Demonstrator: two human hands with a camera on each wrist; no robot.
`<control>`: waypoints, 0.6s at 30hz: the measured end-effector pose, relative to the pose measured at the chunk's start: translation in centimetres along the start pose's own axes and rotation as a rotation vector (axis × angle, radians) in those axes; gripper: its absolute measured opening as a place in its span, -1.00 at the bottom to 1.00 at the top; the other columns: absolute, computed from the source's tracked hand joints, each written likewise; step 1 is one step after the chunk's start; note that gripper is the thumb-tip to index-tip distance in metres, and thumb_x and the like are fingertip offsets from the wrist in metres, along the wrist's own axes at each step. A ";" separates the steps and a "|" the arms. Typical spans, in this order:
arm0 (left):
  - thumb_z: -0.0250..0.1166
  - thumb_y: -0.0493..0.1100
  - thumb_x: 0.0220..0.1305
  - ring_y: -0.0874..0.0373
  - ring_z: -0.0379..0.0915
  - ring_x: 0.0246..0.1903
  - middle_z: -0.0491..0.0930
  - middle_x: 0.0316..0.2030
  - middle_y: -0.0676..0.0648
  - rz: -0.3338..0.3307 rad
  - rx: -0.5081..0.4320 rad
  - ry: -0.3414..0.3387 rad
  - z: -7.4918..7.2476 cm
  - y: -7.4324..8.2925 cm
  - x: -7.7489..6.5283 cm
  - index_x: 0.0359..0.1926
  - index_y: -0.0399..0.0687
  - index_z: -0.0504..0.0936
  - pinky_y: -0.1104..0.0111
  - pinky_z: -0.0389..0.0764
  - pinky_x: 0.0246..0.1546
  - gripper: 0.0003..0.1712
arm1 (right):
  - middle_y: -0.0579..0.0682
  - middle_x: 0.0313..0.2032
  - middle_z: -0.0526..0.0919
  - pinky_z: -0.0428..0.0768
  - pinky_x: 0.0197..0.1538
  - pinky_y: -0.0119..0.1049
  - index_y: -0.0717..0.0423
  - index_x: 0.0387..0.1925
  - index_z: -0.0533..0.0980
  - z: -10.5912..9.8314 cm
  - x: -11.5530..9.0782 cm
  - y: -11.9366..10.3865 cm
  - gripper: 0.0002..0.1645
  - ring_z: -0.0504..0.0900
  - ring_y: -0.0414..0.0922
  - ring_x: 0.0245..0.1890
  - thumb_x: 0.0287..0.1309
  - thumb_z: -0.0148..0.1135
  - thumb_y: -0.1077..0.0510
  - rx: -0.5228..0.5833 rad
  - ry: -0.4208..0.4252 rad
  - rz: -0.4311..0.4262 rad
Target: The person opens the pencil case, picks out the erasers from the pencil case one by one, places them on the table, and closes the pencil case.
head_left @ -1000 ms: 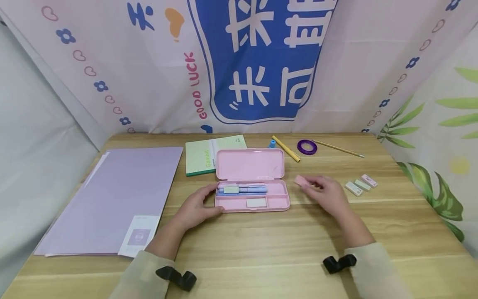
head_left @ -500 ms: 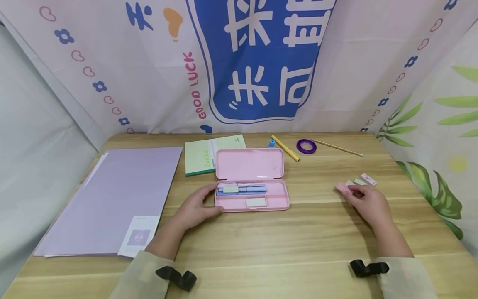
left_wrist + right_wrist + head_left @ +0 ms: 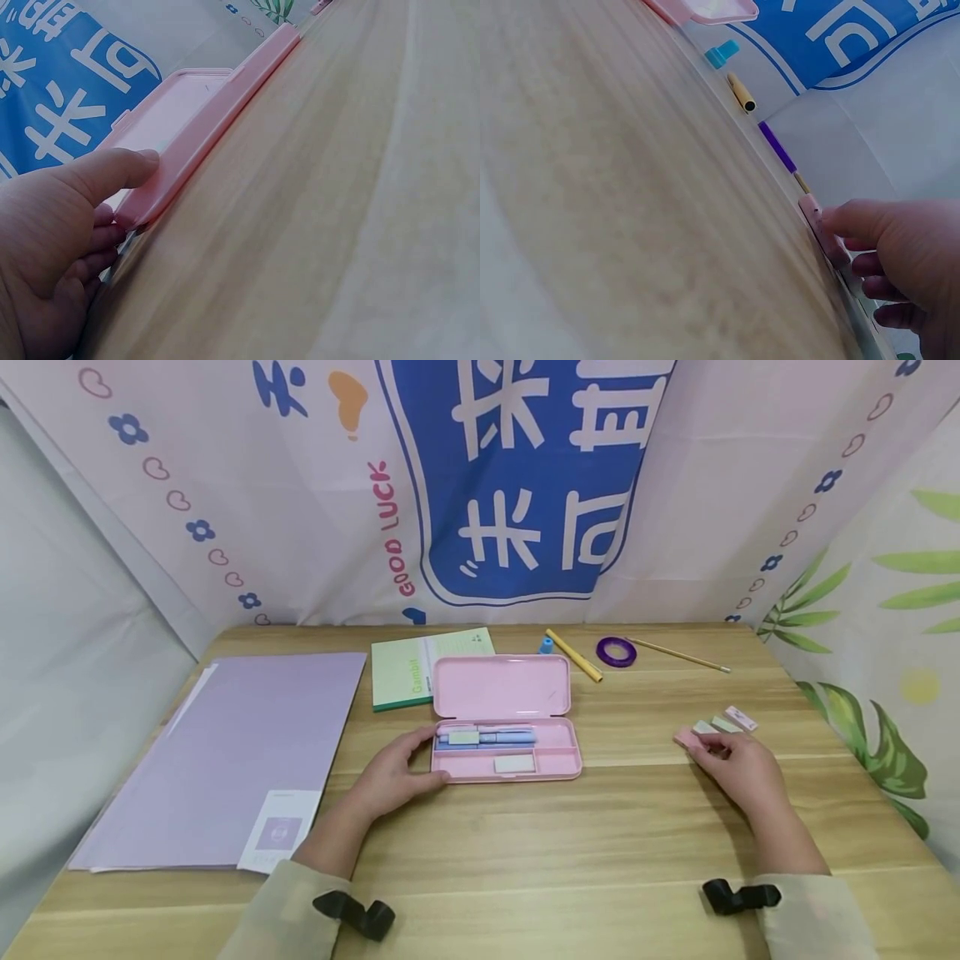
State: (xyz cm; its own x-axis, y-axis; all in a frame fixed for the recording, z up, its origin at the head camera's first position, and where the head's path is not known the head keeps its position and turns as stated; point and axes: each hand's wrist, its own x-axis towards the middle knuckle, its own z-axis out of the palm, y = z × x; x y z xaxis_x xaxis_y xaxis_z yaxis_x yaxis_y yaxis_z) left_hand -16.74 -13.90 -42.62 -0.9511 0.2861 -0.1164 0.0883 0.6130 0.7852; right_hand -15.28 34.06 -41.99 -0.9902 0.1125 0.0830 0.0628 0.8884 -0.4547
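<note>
one pink case (image 3: 502,697) is gripped by the left hand (image 3: 392,778). right of the case, the right hand (image 3: 746,768) pinches a pink eraser (image 3: 684,737).

We see the left hand (image 3: 396,777) holding the left end of an open pink pencil case (image 3: 557,765), with slim pens (image 3: 502,738) in its back compartment and a white eraser (image 3: 514,764) in the front left one. The right hand (image 3: 742,768) pinches a pink eraser (image 3: 684,738) at the wooden tabletop (image 3: 525,860), beside three more erasers (image 3: 725,724). Farther back we find a green notebook (image 3: 401,672), a yellow pen (image 3: 576,657), a purple tape roll (image 3: 617,663) and a pencil (image 3: 678,654); a lavender folder (image 3: 247,743) lies at left.
</note>
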 end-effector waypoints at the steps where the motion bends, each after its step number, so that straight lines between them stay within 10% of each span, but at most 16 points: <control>1: 0.44 0.11 0.11 -0.14 0.06 0.48 0.20 0.46 -0.16 0.001 0.000 0.000 0.0 0.0 0.0 0.46 0.02 0.26 -0.05 0.14 0.47 -0.06 | 0.31 -0.10 0.67 0.53 -0.10 0.09 0.31 0.05 0.58 0.0 0.0 -0.2 -0.32 0.60 0.20 -0.12 0.31 0.14 -0.23 0.005 0.009 0.001; 8: 0.45 0.10 0.11 -0.14 0.06 0.48 0.20 0.46 -0.17 -0.004 -0.002 -0.001 -0.2 0.1 -0.1 0.46 0.00 0.25 -0.04 0.14 0.47 -0.05 | 0.26 -0.13 0.66 0.57 -0.04 0.05 0.26 0.00 0.61 1.5 0.0 -3.9 -0.52 0.61 0.13 -0.13 0.26 0.27 -0.05 0.114 0.065 -0.121; 18: 0.46 0.10 0.10 -0.12 0.07 0.47 0.22 0.46 -0.15 0.012 -0.016 0.003 -0.1 0.1 -0.1 0.45 0.02 0.27 -0.02 0.15 0.47 -0.06 | 0.01 -0.22 0.68 0.62 -0.13 -0.21 0.12 -0.11 0.69 5.7 -0.1 -12.7 -0.70 0.58 -0.13 -0.25 0.14 0.40 0.08 0.241 -0.166 -0.396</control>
State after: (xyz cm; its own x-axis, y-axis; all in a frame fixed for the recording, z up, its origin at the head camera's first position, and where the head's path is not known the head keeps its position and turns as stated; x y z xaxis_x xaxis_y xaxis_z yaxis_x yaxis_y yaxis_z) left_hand -16.67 -13.92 -42.49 -0.9508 0.2914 -0.1050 0.0951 0.5973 0.7964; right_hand -16.68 20.26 -41.28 -0.9398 -0.3033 0.1572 -0.3339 0.7180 -0.6108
